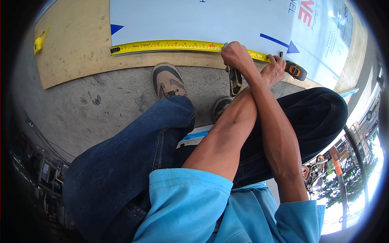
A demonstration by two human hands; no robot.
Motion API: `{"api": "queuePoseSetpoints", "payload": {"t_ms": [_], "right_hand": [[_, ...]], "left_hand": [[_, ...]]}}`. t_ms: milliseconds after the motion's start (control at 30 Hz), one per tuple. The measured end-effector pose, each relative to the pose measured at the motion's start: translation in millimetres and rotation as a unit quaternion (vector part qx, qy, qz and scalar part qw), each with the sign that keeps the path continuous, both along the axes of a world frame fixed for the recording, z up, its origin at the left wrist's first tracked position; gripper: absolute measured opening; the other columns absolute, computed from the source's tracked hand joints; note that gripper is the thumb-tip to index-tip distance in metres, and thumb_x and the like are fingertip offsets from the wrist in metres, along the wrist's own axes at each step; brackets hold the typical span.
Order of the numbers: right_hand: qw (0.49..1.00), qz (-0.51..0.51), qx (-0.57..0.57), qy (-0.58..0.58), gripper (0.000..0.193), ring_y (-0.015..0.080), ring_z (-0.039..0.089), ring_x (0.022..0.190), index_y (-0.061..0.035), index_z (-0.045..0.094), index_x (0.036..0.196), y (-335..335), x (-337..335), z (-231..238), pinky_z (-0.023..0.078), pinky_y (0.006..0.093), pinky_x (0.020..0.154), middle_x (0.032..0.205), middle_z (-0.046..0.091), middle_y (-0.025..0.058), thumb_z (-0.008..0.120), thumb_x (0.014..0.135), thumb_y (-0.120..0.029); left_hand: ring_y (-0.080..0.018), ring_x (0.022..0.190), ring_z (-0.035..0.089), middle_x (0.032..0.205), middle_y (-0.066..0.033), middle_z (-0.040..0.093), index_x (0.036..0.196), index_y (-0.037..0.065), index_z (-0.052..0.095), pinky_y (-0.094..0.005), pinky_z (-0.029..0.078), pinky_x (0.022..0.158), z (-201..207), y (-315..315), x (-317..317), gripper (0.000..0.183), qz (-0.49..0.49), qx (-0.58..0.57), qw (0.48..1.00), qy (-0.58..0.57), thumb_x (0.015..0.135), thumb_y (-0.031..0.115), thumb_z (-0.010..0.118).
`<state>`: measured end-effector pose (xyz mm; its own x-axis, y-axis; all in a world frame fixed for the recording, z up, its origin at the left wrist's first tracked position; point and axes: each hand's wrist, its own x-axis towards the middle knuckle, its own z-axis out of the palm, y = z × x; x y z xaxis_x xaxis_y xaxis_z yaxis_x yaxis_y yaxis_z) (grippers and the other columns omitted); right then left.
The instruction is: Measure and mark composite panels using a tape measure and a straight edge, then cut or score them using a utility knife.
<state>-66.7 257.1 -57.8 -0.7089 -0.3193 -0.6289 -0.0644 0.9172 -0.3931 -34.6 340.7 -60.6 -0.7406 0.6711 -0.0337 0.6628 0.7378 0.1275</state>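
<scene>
Apparent step: measuring. Tape [174,45] lies along the panel's [194,24] near edge. Right hand [237,56] closed around tool [234,83]; left hand [274,71] curled beside case [296,71], grip unclear. Next move likely calls for holding tape steady.

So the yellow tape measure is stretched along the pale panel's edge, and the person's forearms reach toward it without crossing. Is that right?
Not quite: in the head view, the right forearm crosses over the left forearm. The yellow tape measure is indeed stretched along the edge of the pale panel.
</scene>
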Motion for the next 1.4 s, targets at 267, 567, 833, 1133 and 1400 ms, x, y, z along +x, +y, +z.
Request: {"api": "queuePoseSetpoints", "payload": {"t_ms": [267, 567, 833, 1133, 1400], "right_hand": [[1.0, 0.004, 0.012, -0.02, 0.023, 0.0455, 0.061, 0.071, 0.0062, 0.06, 0.063, -11, 0, 12, 0.049, 0.0489, 0.07, 0.071, 0.061, 0.0284, 0.052, 0.073, -0.013], [0.989, -0.107, 0.073, -0.069, 0.024, 0.0444, 0.063, 0.079, 0.0061, 0.064, 0.073, -18, -9, 30, 0.05, 0.0489, 0.074, 0.081, 0.064, 0.0282, 0.05, 0.076, -0.014], [0.992, 0.013, 0.072, -0.099, 0.025, 0.0439, 0.063, 0.08, 0.004, 0.066, 0.077, -16, -15, 8, 0.05, 0.0493, 0.075, 0.085, 0.064, 0.029, 0.049, 0.076, -0.014], [0.995, -0.035, 0.07, -0.066, 0.025, 0.0458, 0.062, 0.077, 0.0057, 0.064, 0.071, -13, -5, 16, 0.049, 0.0498, 0.073, 0.077, 0.063, 0.0297, 0.049, 0.076, -0.014], [0.996, -0.049, 0.055, -0.059, 0.025, 0.0465, 0.061, 0.077, 0.0071, 0.063, 0.071, -19, 3, 14, 0.049, 0.0498, 0.072, 0.077, 0.062, 0.0303, 0.048, 0.076, -0.013]], "left_hand": [[-0.0308, 0.091, 0.051, 0.092, -0.0116, 0.057, 0.093, 0.008, 0.071, -0.0552, 0.045, 0.073, -5, -3, 5, 0.023, 0.044, 0.015, 0.998, 0.05, 0.084, 0.018, 0.053], [-0.0267, 0.095, 0.049, 0.095, -0.0071, 0.055, 0.092, 0.011, 0.072, -0.0488, 0.043, 0.073, -1, -8, -3, 0.02, 0.002, 0.073, 0.997, 0.001, 0.084, 0.019, 0.054], [-0.0247, 0.094, 0.047, 0.095, -0.0048, 0.053, 0.092, 0.012, 0.072, -0.0424, 0.043, 0.07, -5, -6, 3, 0.019, 0.013, 0.037, 0.999, -0.017, 0.084, 0.019, 0.056], [-0.0228, 0.094, 0.045, 0.101, -0.003, 0.05, 0.098, 0.01, 0.07, -0.0389, 0.041, 0.07, 3, -6, 5, 0.022, 0.007, 0.048, 0.997, -0.052, 0.084, 0.019, 0.056], [-0.023, 0.096, 0.046, 0.108, -0.0042, 0.051, 0.102, 0.011, 0.069, -0.0394, 0.04, 0.072, 3, -5, 10, 0.024, 0.04, 0.018, 0.998, -0.038, 0.085, 0.021, 0.056]]}}
